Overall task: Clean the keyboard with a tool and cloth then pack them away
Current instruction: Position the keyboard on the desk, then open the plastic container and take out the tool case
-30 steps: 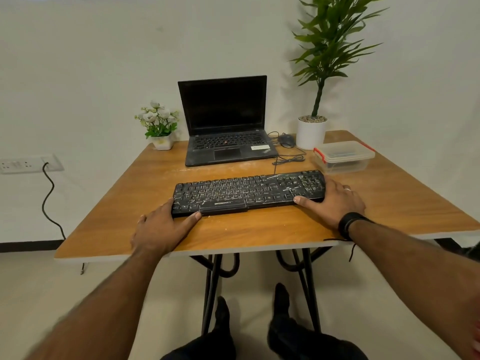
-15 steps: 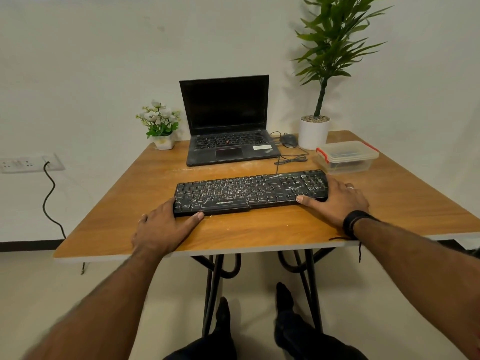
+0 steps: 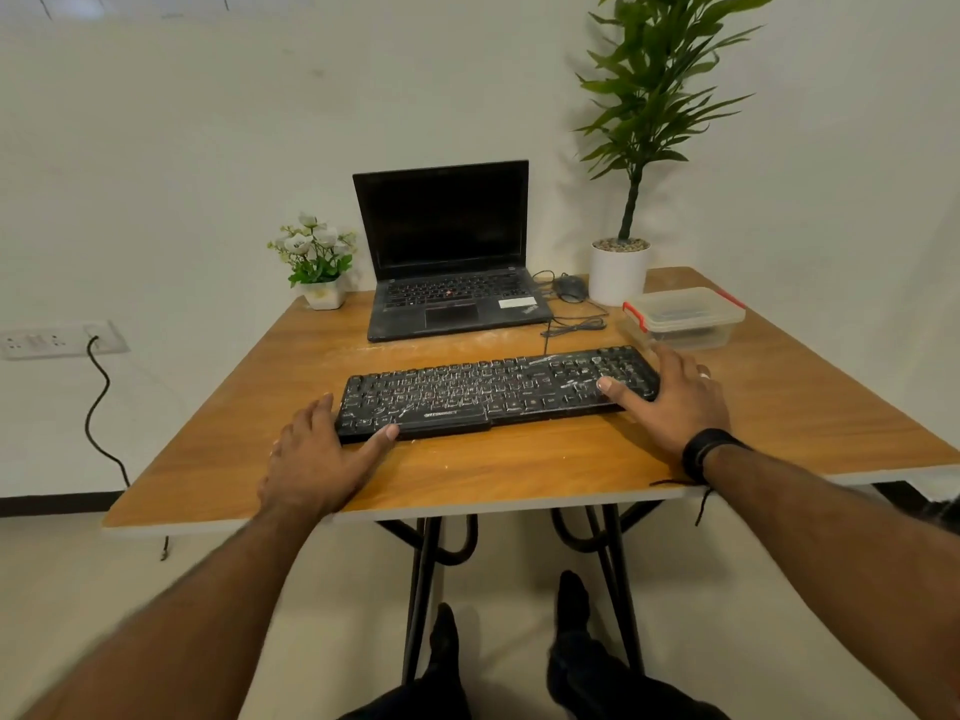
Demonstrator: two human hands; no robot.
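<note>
The long black plastic keyboard (image 3: 496, 391), flecked all over with pale dust and crumbs, lies across the middle of the frame on the brown wood-grain surface (image 3: 519, 470), so by the look of it no cleaning has begun. The left hand (image 3: 317, 459) rests at its left end, thumb laid along the front edge and fingers (image 3: 317, 410) reaching up the side; the right hand (image 3: 670, 402) holds the right end the same way, thumb lying over the keys. Both hands are loosely spread against the keyboard rather than clenched round it. No tool or cloth is visible in either hand; they likely sit inside the clear lidded plastic box with red clips (image 3: 683, 317), closed at centre right of the frame, though its contents are too blurred to tell. Fetching them, brushing, wiping and packing away all seem left to do. Beyond stand a black open laptop (image 3: 452, 257), a black mouse (image 3: 570, 288) and two potted plants.
</note>
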